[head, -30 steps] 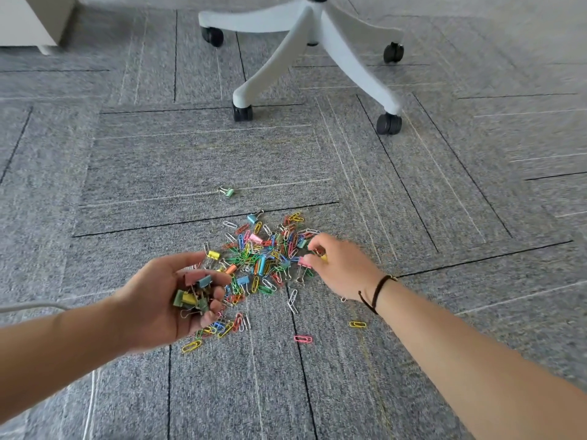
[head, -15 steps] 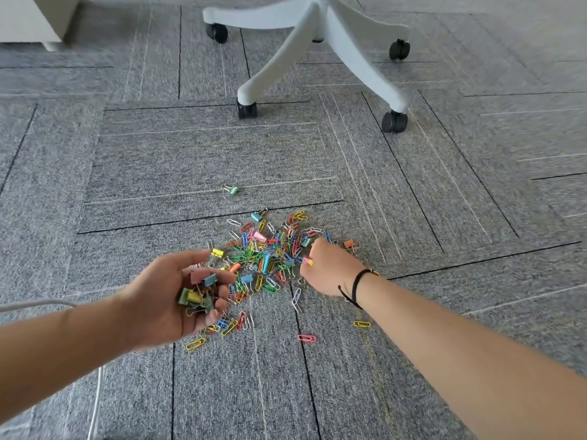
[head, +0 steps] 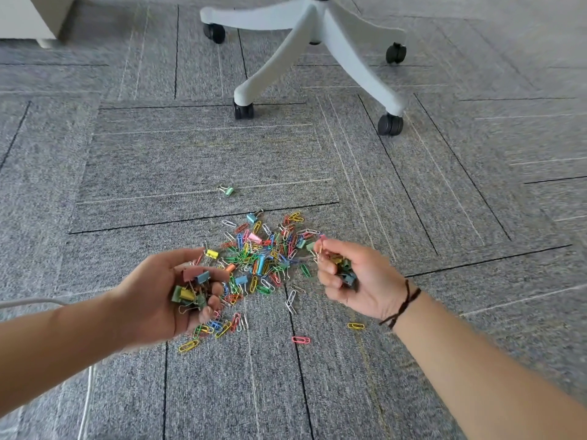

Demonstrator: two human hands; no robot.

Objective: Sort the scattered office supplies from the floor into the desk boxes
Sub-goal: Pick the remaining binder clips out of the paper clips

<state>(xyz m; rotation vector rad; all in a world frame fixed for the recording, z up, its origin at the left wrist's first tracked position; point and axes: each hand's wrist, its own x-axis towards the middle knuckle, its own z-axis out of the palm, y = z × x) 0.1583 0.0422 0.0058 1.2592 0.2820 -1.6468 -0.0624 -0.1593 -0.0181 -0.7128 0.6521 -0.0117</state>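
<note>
Both palms up: left hand (head: 158,293) cups binder clips (head: 190,285), right hand (head: 359,281) curls round more clips (head: 344,271), both above the clip pile (head: 259,257) on carpet (head: 190,160).

Single head-worn view, wide-angle, pitched forward and down at grey carpet (head: 197,160). Near field: both forearms entering from 6 o'clock. Far field: chair base (head: 314,42) at 12 o'clock.
</note>
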